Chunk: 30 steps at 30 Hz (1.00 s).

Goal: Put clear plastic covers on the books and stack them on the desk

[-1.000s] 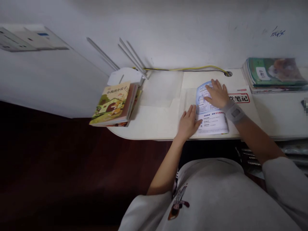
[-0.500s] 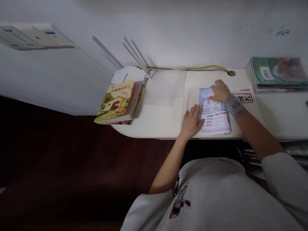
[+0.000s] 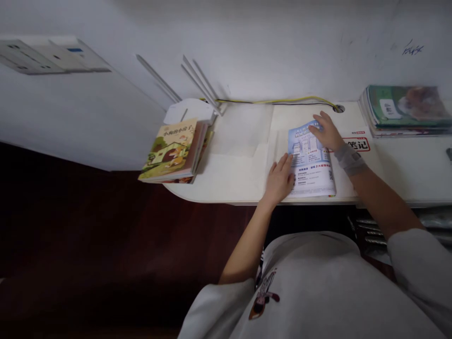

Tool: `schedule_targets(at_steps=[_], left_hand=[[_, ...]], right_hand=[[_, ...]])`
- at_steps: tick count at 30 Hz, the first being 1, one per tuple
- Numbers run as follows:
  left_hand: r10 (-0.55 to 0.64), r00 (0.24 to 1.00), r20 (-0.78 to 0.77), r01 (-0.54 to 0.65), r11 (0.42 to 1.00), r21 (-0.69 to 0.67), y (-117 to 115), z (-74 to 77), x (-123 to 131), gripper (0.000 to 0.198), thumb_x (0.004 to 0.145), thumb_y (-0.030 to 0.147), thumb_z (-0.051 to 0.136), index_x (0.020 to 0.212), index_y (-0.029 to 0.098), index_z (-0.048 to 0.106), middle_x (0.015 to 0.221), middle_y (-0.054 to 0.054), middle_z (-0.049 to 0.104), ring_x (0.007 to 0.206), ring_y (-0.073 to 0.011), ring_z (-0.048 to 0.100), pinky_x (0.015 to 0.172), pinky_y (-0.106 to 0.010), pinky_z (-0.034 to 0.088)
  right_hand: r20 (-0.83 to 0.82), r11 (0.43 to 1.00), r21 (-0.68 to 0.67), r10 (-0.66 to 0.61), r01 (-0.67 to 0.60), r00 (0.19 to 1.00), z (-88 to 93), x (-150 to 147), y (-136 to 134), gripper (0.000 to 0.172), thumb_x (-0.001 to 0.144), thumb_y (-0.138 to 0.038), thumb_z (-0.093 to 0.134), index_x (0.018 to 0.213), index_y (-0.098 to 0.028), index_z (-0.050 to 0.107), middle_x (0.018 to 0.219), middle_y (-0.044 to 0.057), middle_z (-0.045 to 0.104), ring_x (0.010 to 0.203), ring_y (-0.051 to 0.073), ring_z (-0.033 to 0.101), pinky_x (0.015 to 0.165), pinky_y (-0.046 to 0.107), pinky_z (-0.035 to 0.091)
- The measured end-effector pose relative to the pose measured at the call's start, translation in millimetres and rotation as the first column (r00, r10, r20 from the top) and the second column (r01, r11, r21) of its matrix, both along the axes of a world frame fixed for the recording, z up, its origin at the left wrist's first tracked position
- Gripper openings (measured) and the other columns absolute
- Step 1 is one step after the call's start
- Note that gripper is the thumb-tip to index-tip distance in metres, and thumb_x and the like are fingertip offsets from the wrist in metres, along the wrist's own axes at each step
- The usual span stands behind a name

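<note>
A blue-and-white booklet lies on the white desk in front of me. My left hand rests flat on the booklet's lower left edge, fingers stretched out. My right hand, with a grey band on the wrist, lies on the booklet's upper right corner, fingers extended. Under the booklet a white book with a red-framed label shows at the right.
A stack of picture books sits at the desk's left end, in front of a white router with antennas. Another stack of green-covered books lies at the far right. A yellow cable runs along the wall.
My right hand has slid from the booklet's top to its upper right corner and its fingers have straightened. The left hand has stayed put.
</note>
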State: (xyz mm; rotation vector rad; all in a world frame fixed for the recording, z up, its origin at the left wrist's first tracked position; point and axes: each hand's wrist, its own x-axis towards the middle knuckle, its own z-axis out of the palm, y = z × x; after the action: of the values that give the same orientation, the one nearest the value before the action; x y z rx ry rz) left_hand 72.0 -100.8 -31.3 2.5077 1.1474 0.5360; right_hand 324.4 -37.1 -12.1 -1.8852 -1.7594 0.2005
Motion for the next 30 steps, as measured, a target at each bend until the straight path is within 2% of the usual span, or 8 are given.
schedule_targets(at_steps=[2, 5, 8, 12, 17, 23, 26, 30], left_hand=[[-0.040, 0.999, 0.010, 0.039, 0.997, 0.067, -10, 6.7, 3, 0.055, 0.094, 0.026, 0.040, 0.148, 0.016, 0.031, 0.154, -0.016, 0.034, 0.144, -0.0261, 0.030, 0.115, -0.051, 0.029], [-0.279, 0.960, -0.028, 0.279, 0.940, 0.195, -32, 20.0, 16, 0.064, 0.094, 0.046, 0.045, 0.147, 0.013, 0.032, 0.155, -0.018, 0.032, 0.147, -0.0295, 0.019, 0.117, -0.052, 0.023], [-0.437, 0.888, -0.141, 0.459, 0.845, 0.275, -51, 25.4, 30, 0.063, 0.093, 0.039, 0.048, 0.147, 0.011, 0.034, 0.156, -0.017, 0.030, 0.148, -0.0312, 0.009, 0.119, -0.053, 0.018], [-0.366, 0.898, -0.243, 0.430, 0.846, 0.316, -57, 13.9, 39, 0.051, 0.094, 0.014, 0.038, 0.145, 0.010, 0.038, 0.154, -0.017, 0.033, 0.147, -0.0285, 0.018, 0.117, -0.049, 0.024], [-0.314, 0.911, -0.268, 0.395, 0.853, 0.342, -58, 0.2, 39, 0.049, 0.096, 0.013, 0.034, 0.145, 0.008, 0.037, 0.150, -0.019, 0.038, 0.143, -0.0272, 0.027, 0.115, -0.047, 0.032], [-0.290, 0.915, -0.280, 0.383, 0.842, 0.380, -59, 2.1, 34, 0.046, 0.097, 0.012, 0.032, 0.143, 0.007, 0.041, 0.148, -0.016, 0.042, 0.140, -0.0272, 0.034, 0.114, -0.045, 0.034], [-0.270, 0.921, -0.281, 0.364, 0.854, 0.373, -56, 2.7, 27, 0.047, 0.097, 0.012, 0.033, 0.143, 0.008, 0.041, 0.147, -0.017, 0.043, 0.140, -0.0274, 0.034, 0.113, -0.046, 0.035], [-0.219, 0.934, -0.283, 0.316, 0.875, 0.367, -57, 3.2, 20, 0.048, 0.096, 0.010, 0.033, 0.144, 0.011, 0.041, 0.147, -0.016, 0.044, 0.141, -0.0267, 0.033, 0.113, -0.048, 0.035]], right_hand=[[-0.023, 1.000, 0.006, 0.014, -0.014, 1.000, -1.8, 11, -12, 0.070, 0.092, -0.058, 0.036, 0.148, -0.014, 0.036, 0.156, 0.017, 0.028, 0.145, 0.029, 0.024, 0.116, 0.051, 0.023], [-0.047, 0.998, -0.010, 0.065, -0.066, 0.997, -7.0, 20, -30, 0.071, 0.094, -0.055, 0.034, 0.150, -0.013, 0.030, 0.158, 0.016, 0.025, 0.147, 0.026, 0.020, 0.117, 0.047, 0.023], [-0.031, 0.995, -0.013, 0.103, -0.103, 0.994, -12.7, 17, -40, 0.067, 0.094, -0.046, 0.035, 0.152, -0.012, 0.026, 0.160, 0.014, 0.021, 0.147, 0.024, 0.017, 0.117, 0.047, 0.022], [-0.004, 0.989, -0.012, 0.151, -0.151, 0.989, -17.2, 11, -40, 0.067, 0.090, -0.039, 0.044, 0.150, -0.013, 0.030, 0.159, 0.014, 0.023, 0.147, 0.025, 0.018, 0.117, 0.049, 0.021], [0.010, 0.982, -0.021, 0.189, -0.188, 0.982, -18.2, 10, -38, 0.069, 0.084, -0.036, 0.052, 0.148, -0.015, 0.035, 0.158, 0.015, 0.025, 0.147, 0.028, 0.019, 0.116, 0.054, 0.022], [0.056, 0.976, -0.042, 0.216, -0.213, 0.975, -15.0, 8, -41, 0.068, 0.086, -0.037, 0.052, 0.147, -0.013, 0.036, 0.158, 0.017, 0.025, 0.146, 0.027, 0.021, 0.116, 0.051, 0.022], [0.090, 0.958, -0.070, 0.283, -0.277, 0.955, -13.9, 8, -43, 0.070, 0.086, -0.042, 0.053, 0.148, -0.017, 0.034, 0.158, 0.015, 0.025, 0.147, 0.029, 0.019, 0.114, 0.055, 0.023], [0.120, 0.944, -0.098, 0.326, -0.315, 0.938, -13.6, 9, -43, 0.074, 0.086, -0.049, 0.054, 0.148, -0.015, 0.034, 0.158, 0.016, 0.024, 0.147, 0.030, 0.017, 0.113, 0.054, 0.024]])
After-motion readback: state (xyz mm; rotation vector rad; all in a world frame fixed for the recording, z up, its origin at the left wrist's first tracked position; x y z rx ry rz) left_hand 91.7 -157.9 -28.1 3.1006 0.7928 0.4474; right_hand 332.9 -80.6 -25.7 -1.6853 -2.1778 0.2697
